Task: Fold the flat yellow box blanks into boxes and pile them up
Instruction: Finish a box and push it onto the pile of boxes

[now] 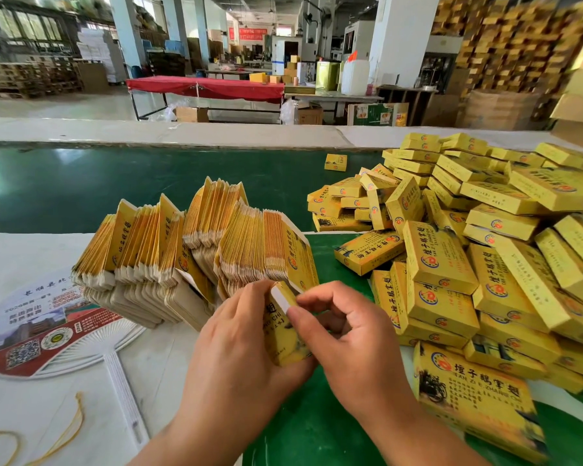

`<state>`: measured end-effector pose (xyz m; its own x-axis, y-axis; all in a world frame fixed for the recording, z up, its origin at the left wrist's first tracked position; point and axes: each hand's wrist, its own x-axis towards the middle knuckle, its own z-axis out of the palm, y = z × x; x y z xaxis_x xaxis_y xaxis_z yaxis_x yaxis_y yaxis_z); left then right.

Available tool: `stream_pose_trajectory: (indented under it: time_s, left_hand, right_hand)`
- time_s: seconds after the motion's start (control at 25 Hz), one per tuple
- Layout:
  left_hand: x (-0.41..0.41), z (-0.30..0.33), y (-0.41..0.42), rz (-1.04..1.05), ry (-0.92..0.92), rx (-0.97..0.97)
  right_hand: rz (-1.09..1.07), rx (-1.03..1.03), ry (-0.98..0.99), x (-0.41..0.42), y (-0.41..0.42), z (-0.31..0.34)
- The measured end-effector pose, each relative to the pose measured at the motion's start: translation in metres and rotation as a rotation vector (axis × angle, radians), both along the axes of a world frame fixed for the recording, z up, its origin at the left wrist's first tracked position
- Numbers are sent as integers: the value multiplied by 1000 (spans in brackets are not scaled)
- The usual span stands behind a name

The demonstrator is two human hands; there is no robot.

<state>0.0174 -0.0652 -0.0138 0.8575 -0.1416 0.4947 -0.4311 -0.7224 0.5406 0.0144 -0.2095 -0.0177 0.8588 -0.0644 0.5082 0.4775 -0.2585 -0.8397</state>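
Hands mid-fold: we see left hand (239,334) cradling a half-formed box (285,327), right hand (344,326) apparently pinching its white end flap (281,296). Risk: flap creases or misses the slot if pushed crooked; elbow could topple the finished pile (485,250) close by.

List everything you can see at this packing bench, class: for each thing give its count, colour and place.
Flat yellow card box blanks: too many to count, fanned upright, centre-left.
Folded yellow card boxes: large pile, right.
Lone yellow box: one, on the green belt behind.
Printed plastic hand fan: one, white and red, left.
Yellow rubber band: one, bottom left.
Half-folded yellow box: one, between the hands.
Left hand: grips that box.
Right hand: pinches its white end flap.
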Motion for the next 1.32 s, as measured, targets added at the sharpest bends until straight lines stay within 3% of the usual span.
stream_pose_trajectory:
  time_s: [0.4,0.88,1.12,1.32]
  left_hand:
    - [-3,8,1,-55,1,27]
    - [-2,12,5,-129,-2,116]
    - [-3,14,5,-146,-9,94]
    - [-2,11,3,-64,5,103]
  right_hand:
    - [8,5,-56,-2,-3,1]
    - [194,19,100,2,-15,4]
    - [147,71,137,5,-18,4]
    - [-2,-81,70,1,-7,1]
